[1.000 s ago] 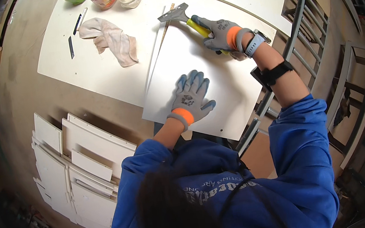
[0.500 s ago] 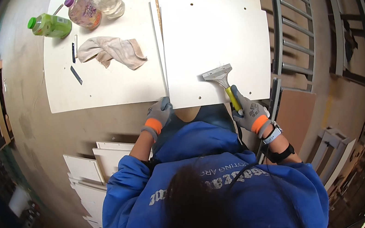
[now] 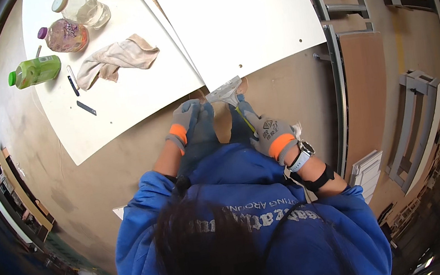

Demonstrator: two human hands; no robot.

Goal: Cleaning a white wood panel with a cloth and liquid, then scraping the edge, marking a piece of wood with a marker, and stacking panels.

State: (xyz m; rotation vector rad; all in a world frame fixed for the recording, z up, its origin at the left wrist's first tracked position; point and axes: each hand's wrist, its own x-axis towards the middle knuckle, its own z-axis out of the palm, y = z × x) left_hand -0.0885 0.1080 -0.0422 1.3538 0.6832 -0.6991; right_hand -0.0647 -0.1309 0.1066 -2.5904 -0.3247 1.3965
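Holding a wide-headed scraper (image 3: pixel 225 93) at the near left corner of the white panel (image 3: pixel 253 14), pointed forward and left; whether touching the panel, hard to tell. Judged stiff in head and handle, probably light enough for one hand and not fragile; best grasped around the yellow handle, clear of the blade edge. Gripped there by the gloved right hand (image 3: pixel 268 130), fingers wrapped around, out from the panel's near edge. Reaching with its metal head into the gap between both hands, just beside the gloved left hand (image 3: pixel 188 116), loosely curled near the same panel corner; impossible to tell whether closed on anything. Spread left of the panel, on a white tabletop (image 3: pixel 136 98): a crumpled beige rag (image 3: pixel 116 61), a slim dark strip (image 3: pixel 87 108) and three bottles (image 3: pixel 68 36). Set right of the panel: a metal rack (image 3: pixel 347 8).
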